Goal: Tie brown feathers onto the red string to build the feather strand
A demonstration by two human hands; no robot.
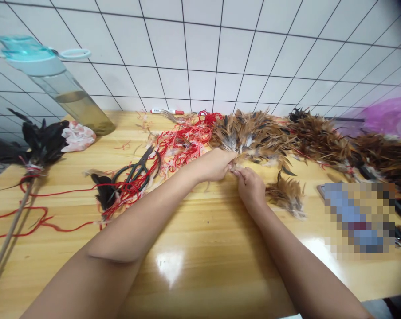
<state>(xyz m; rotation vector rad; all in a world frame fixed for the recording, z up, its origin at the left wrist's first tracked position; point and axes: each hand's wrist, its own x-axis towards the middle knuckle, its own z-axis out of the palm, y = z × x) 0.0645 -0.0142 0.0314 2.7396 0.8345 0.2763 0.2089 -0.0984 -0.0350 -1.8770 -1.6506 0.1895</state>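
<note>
Wooden table (194,230), brown feathers (253,133), red string (180,146), scissors (137,168)

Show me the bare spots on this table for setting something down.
Free: the table between the forearms, and the strip between the bottle and the scissors. Crowded: the back, where red thread and the brown feathers that the left hand and right hand pinch are heaped.

Single head-worn view, aimed forward and down over the table (200,274) toward the tiled wall (200,53) across the upper frame. Close enough to catch left hand (217,165) and right hand (252,186) at the feathers (253,133) just above centre.
</note>
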